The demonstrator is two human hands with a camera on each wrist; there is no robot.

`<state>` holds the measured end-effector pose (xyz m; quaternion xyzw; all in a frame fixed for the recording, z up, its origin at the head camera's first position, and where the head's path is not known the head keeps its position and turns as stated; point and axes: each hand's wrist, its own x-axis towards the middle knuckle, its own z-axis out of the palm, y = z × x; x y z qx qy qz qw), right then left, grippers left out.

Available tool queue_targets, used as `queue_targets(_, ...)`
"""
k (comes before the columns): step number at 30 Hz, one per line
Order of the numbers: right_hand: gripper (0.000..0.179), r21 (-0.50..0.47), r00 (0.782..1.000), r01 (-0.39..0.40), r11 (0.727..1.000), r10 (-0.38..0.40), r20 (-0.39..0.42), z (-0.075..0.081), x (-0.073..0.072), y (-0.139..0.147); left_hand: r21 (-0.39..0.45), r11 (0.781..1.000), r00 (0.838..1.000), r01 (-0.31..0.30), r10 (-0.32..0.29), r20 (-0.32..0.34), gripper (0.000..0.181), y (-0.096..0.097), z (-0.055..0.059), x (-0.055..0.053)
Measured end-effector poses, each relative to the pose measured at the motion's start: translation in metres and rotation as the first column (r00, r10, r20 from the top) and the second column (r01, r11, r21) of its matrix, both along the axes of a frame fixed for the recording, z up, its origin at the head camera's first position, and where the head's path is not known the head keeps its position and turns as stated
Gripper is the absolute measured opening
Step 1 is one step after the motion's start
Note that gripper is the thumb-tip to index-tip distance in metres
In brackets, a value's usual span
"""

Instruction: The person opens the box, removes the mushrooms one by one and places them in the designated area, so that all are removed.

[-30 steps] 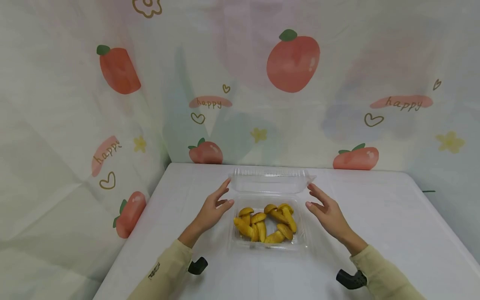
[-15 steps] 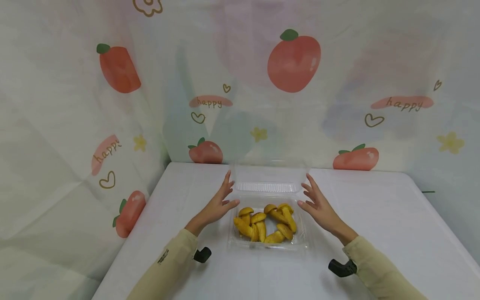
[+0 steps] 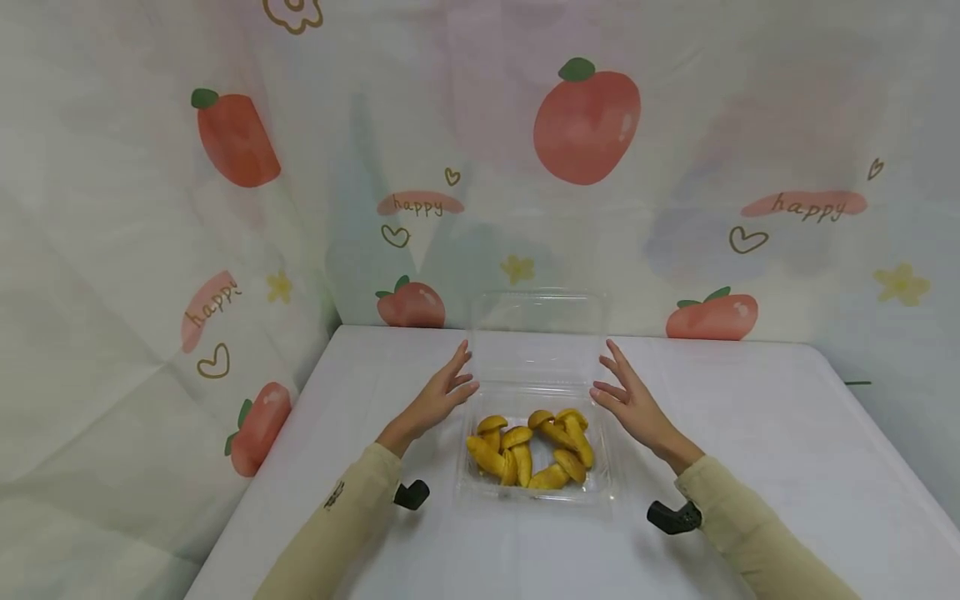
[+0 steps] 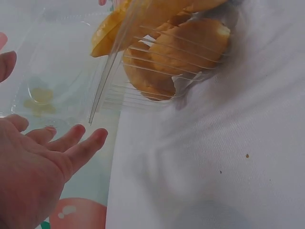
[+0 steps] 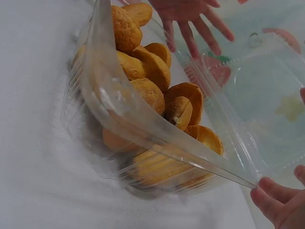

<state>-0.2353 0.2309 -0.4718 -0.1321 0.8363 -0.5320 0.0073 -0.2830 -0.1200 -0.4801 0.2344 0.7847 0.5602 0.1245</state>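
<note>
Head view: the clear lid (image 3: pixel 538 354) has risen more upright than a second ago, suggesting the box (image 3: pixel 540 495) is mid-swing at its hinge. The left hand (image 3: pixel 435 404) and right hand (image 3: pixel 637 410), fingers extended, flank it; yellow mushrooms (image 3: pixel 522 462) lie inside the box, nearer, on the desk (image 3: pixel 750 433).

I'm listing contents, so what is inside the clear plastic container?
The clear plastic container holds several yellow mushrooms; its lid is open. Where mushrooms overlap, parts of them are hidden, and whatever lies directly beneath them cannot be seen.
</note>
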Motion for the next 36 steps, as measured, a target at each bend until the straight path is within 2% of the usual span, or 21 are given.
queue_targets(5,0.077,-0.003,1.000,0.000,1.000,0.001,0.028,-0.001,-0.006,0.000,0.031,1.000,0.998,0.007,-0.009,0.070,0.076,0.003,0.000,-0.005)
queue_targets(11,0.073,0.008,0.996,0.000,1.000,-0.001,0.085,-0.003,-0.011,0.001,0.035,0.999,0.994,0.006,-0.009,0.107,0.073,0.005,0.000,-0.010)
queue_targets(18,0.072,-0.042,0.992,-0.014,0.999,0.019,0.126,-0.003,-0.015,0.003,0.076,0.997,0.983,0.023,-0.036,0.182,0.073,0.003,-0.005,-0.018)
queue_targets(23,0.071,-0.072,0.982,-0.032,0.997,0.045,0.181,-0.004,-0.018,0.005,0.104,0.994,0.967,0.025,-0.050,0.248,0.069,0.003,-0.006,-0.023)
queue_targets(29,0.068,-0.193,0.954,-0.043,0.980,0.098,0.283,-0.006,-0.025,0.011,0.175,0.985,0.934,-0.003,-0.060,0.353,0.067,0.004,-0.008,-0.030)
queue_targets(36,0.069,-0.221,0.938,-0.017,0.975,0.092,0.333,-0.005,-0.029,0.011,0.205,0.978,0.908,-0.033,-0.056,0.414,0.066,0.008,-0.008,-0.034)
